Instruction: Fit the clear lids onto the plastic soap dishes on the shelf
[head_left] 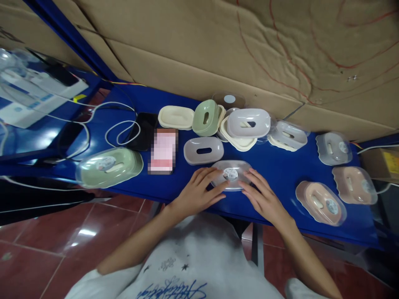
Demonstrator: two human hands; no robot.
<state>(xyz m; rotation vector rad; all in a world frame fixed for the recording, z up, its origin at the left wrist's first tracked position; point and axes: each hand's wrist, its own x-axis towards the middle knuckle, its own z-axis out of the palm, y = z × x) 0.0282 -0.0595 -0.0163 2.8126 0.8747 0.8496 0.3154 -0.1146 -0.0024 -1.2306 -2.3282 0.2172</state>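
Note:
In front of me on the blue table (274, 187) lies an oval clear plastic lid (238, 182) with a round printed sticker. My left hand (199, 191) has its fingers on the lid's left end. At the opposite end my right hand (263, 193) touches it, fingers straight and slightly apart. Whatever is beneath the lid is hard to make out. Just beyond my left hand sits a grey oval plastic piece (191, 151) with a long slot. A similar pale grey piece (233, 120) rests on stacked cream parts (240, 143), near a green slotted piece (201, 122).
Covered dishes stand at the right, one grey (327, 155) and two pink (318, 193) (349, 182). A green covered dish (124, 174), a phone (162, 151) and white cables (96, 106) are at the left. Brown cardboard (187, 50) walls the back.

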